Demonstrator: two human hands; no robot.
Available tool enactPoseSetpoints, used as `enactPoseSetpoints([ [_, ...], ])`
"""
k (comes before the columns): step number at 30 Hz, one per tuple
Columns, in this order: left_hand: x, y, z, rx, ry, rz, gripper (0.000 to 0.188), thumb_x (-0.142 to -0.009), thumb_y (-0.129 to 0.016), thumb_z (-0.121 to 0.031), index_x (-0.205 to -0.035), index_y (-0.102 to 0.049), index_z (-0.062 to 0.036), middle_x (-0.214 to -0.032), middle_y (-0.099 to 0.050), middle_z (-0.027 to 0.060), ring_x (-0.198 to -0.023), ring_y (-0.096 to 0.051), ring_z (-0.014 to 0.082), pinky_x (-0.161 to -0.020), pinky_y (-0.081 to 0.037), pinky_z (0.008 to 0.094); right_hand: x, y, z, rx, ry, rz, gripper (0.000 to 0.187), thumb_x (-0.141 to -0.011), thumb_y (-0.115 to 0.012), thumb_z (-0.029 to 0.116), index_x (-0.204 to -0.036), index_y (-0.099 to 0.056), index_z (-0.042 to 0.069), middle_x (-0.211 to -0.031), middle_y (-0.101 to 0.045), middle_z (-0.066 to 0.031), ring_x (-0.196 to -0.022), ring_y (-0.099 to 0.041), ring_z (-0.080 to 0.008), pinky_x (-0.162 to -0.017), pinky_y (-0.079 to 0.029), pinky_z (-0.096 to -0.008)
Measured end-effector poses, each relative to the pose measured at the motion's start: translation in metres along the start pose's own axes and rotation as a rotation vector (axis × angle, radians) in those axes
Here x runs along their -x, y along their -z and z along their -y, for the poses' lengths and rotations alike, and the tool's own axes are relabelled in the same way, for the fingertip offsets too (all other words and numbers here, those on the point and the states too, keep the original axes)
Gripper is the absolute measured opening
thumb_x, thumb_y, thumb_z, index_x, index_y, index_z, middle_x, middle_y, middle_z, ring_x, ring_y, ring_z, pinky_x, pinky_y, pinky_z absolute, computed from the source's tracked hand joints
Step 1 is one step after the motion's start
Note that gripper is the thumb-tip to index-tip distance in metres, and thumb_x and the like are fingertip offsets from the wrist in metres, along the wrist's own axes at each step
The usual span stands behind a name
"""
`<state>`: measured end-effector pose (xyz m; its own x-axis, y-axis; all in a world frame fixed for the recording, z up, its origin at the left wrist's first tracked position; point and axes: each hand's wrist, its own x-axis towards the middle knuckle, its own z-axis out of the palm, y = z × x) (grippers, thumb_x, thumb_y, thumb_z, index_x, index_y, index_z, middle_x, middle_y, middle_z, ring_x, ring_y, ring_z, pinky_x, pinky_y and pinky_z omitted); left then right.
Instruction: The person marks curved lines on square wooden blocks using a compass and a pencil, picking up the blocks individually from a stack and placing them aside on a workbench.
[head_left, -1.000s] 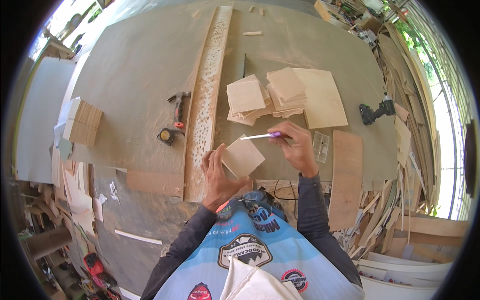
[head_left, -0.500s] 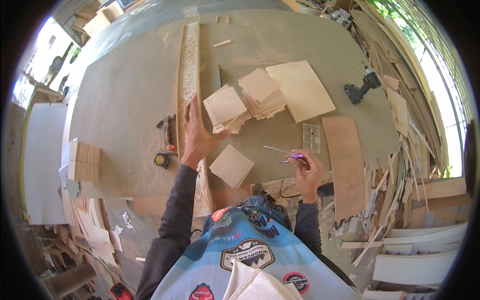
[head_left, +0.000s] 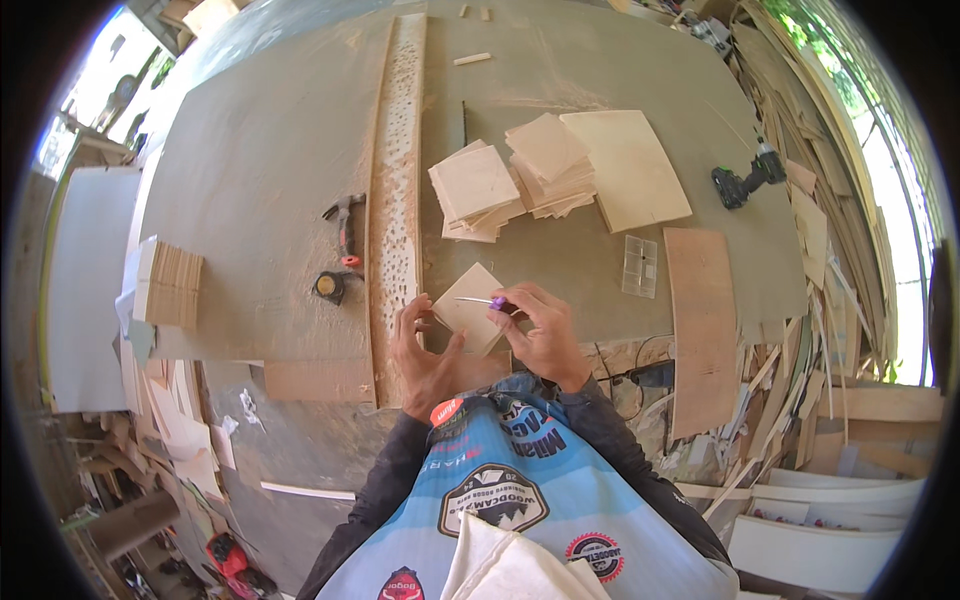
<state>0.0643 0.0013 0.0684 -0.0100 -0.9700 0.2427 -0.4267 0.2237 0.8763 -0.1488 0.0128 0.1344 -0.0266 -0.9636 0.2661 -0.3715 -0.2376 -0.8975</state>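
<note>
A square of thin plywood (head_left: 462, 312) lies turned cornerwise near the table's front edge, just right of the perforated strip. My left hand (head_left: 425, 358) grips its left side, fingers curled at the left corner and thumb along the lower edge. My right hand (head_left: 543, 335) is closed around a slim tool (head_left: 477, 299) with a pale, thin shaft and a purple part. Its tip points left over the square; whether it touches the wood I cannot tell, and its exact kind is unclear. Beyond the hands, two untidy piles of similar squares (head_left: 478, 185) (head_left: 550, 165) sit side by side.
A larger plywood sheet (head_left: 635, 170) lies behind the piles. To the right are a cordless drill (head_left: 748, 180), a clear divided case (head_left: 640, 267) and a brown board (head_left: 702, 330). A hammer (head_left: 347, 228) and tape measure (head_left: 328, 287) rest left of the perforated strip (head_left: 398, 150).
My left hand has come back from beside the pile to the single square's left side. My right hand has brought the slim tool leftward over that square. The view has shifted slightly.
</note>
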Motion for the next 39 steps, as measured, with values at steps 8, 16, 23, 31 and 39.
enactPoseSetpoints([
  [8,0.005,-0.008,0.005,0.073,0.016,-0.076,0.077,-0.073,-0.093,-0.008,-0.143,-0.061,-0.0053,-0.125,-0.071,0.0118,-0.105,-0.07,0.025,-0.086,-0.057,0.0381,-0.015,-0.022,0.0,0.114,0.085,0.138,0.019,-0.098,-0.078,0.007,-0.114,-0.074,-0.002,-0.104,-0.074,-0.0135,-0.084,-0.077,-0.0258,-0.069,-0.064,-0.0342],
  [16,0.005,-0.008,0.009,0.051,-0.015,-0.078,0.074,-0.075,-0.092,-0.01,-0.142,-0.062,-0.0057,-0.124,-0.072,0.012,-0.105,-0.072,0.0257,-0.086,-0.057,0.0386,-0.016,-0.026,0.004,0.15,0.104,0.158,0.02,-0.096,-0.077,0.006,-0.113,-0.073,-0.002,-0.103,-0.073,-0.0155,-0.084,-0.077,-0.0311,-0.073,-0.063,-0.037],
  [23,0.003,-0.007,0.007,0.028,-0.039,-0.076,0.07,-0.077,-0.093,-0.012,-0.14,-0.063,-0.0053,-0.124,-0.073,0.0126,-0.106,-0.072,0.0262,-0.087,-0.057,0.0392,-0.016,-0.028,0.004,0.154,0.101,0.159,0.018,-0.095,-0.077,0.006,-0.112,-0.073,-0.002,-0.102,-0.073,-0.0158,-0.083,-0.076,-0.0327,-0.071,-0.062,-0.0379],
  [31,0.003,-0.006,0.002,0.008,-0.034,-0.067,0.066,-0.078,-0.092,-0.012,-0.138,-0.064,-0.0051,-0.123,-0.073,0.0129,-0.105,-0.072,0.0269,-0.087,-0.057,0.0394,-0.019,-0.027,0.009,0.186,0.146,0.155,0.015,-0.094,-0.078,0.008,-0.106,-0.072,0.0,-0.097,-0.072,-0.0152,-0.08,-0.075,-0.0344,-0.068,-0.06,-0.0391],
  [39,0.004,-0.006,0.001,-0.004,-0.025,-0.068,0.061,-0.079,-0.088,-0.009,-0.136,-0.065,-0.0039,-0.119,-0.072,0.0138,-0.103,-0.072,0.0286,-0.092,-0.058,0.0409,-0.021,-0.033,0.012,0.143,0.135,0.184,0.015,-0.094,-0.078,0.009,-0.104,-0.072,-0.001,-0.094,-0.072,-0.0157,-0.079,-0.074,-0.0349,-0.067,-0.06,-0.0399],
])
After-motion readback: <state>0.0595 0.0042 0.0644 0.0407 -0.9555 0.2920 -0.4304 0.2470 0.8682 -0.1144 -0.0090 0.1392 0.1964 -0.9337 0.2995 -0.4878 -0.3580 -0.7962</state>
